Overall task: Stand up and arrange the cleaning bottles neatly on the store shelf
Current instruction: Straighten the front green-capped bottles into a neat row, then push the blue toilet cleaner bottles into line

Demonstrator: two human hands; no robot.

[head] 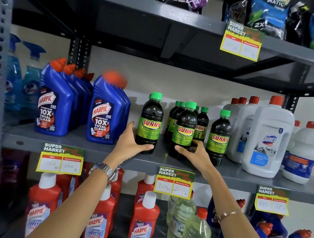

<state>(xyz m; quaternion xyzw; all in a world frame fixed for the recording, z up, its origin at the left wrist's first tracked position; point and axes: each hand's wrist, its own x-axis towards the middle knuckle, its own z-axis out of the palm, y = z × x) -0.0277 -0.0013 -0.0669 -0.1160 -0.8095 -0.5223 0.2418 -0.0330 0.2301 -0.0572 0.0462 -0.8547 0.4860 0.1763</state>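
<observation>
Several dark Sunny bottles with green caps stand upright on the grey middle shelf (98,148). My left hand (130,141) grips the base of the leftmost Sunny bottle (150,122), which stands apart from the others. My right hand (196,151) holds the base of the front Sunny bottle (184,130) in the middle cluster. Behind that one stand more Sunny bottles (201,125), and another (219,136) stands to its right. Blue Harpic bottles (106,111) stand in rows at the left.
White Domex bottles (266,137) fill the shelf's right end, blue spray bottles (15,83) the far left. Red Harpic bottles (143,220) and clear bottles (194,233) stand on the shelf below. Detergent pouches (267,13) lie above. Price tags (174,183) hang from the shelf edges.
</observation>
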